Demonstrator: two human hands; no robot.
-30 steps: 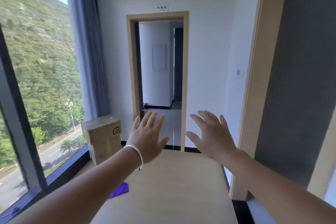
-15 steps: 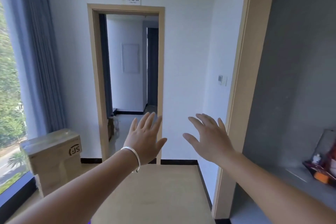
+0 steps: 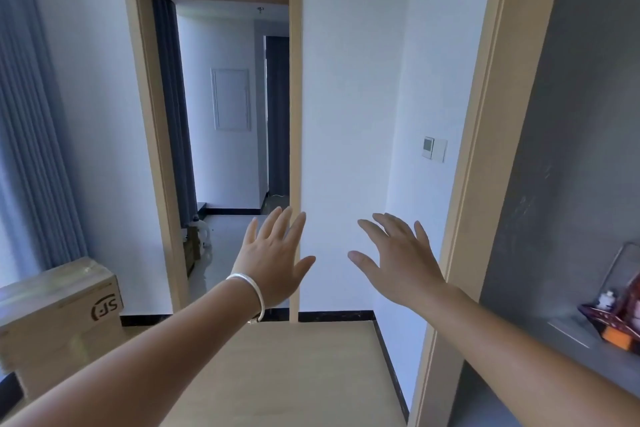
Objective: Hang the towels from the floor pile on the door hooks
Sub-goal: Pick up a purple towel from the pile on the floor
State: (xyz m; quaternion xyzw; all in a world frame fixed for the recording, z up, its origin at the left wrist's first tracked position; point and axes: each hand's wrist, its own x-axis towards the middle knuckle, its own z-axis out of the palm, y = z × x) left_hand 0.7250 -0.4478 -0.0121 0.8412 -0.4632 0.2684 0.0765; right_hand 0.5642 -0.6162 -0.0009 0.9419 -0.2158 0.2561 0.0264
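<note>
Doorway [image 3: 221,114] ahead — left hand [image 3: 273,263], right hand [image 3: 398,263] raised, fingers spread.

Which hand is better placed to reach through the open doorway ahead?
Left, probably. The left hand is raised open directly before the doorway; the right hand, also open and empty, is before the white wall beside it.

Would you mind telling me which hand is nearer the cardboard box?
Left. The left hand is up right of the box; the right hand is farther right.
</note>
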